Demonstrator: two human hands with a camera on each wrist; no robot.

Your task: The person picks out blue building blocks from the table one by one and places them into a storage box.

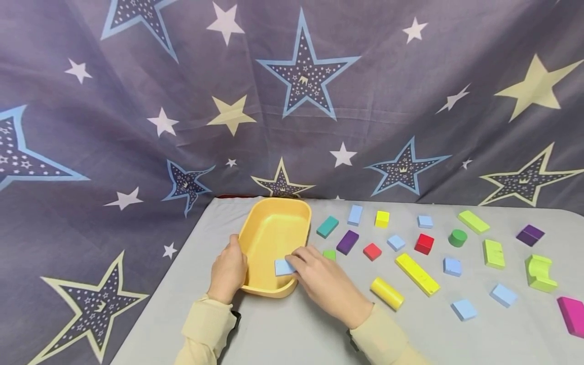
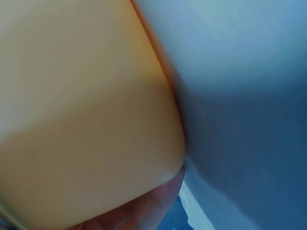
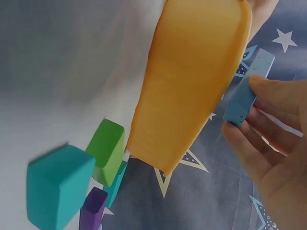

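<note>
An orange-yellow plastic tub [image 1: 286,228] stands on the table. My left hand [image 1: 228,271] grips its near left side, with fingers showing along the wall of the tub [image 2: 96,158] in the left wrist view. Over the near right rim, my right hand [image 1: 326,284] pinches a light blue rectangular block [image 1: 284,267] between thumb and fingertips. The right wrist view shows that blue block [image 3: 249,88] above the rim, apart from the tub's wall [image 3: 187,86]. Just right of the tub lies a green block [image 1: 329,254], partly hidden by my right hand.
Many loose blocks lie to the right: a teal block [image 1: 327,226], a purple block [image 1: 348,242], a long yellow block [image 1: 417,274], a yellow cylinder [image 1: 387,293], a green cylinder [image 1: 458,238] and a magenta block [image 1: 572,316]. A star-patterned cloth [image 1: 292,137] hangs behind the table.
</note>
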